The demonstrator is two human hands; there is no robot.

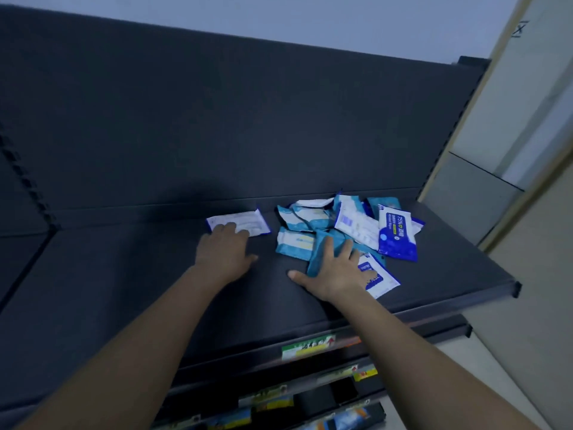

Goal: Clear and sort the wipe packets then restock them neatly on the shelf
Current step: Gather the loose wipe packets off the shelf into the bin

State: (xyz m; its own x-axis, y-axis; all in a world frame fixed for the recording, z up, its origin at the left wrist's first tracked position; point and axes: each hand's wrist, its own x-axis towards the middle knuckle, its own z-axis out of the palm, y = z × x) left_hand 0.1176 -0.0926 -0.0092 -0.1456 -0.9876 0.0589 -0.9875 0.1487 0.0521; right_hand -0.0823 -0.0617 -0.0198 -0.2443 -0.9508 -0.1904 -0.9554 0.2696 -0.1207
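A heap of several wipe packets (347, 225) lies at the right of the dark shelf (124, 274), some teal, some white and blue. One blue packet marked 75% (397, 235) sits on top at the right. A single white packet (245, 222) lies apart to the left, near the back panel. My left hand (224, 251) rests flat with its fingertips on that white packet. My right hand (336, 270) lies spread over a teal packet (319, 252) and a white-and-blue packet (379, 279) at the heap's front.
The shelf's front edge (434, 308) carries price labels, and lower shelves with goods show below it. A pale wall or cabinet (511, 150) stands close at the right end. The back panel (248, 119) rises behind the packets.
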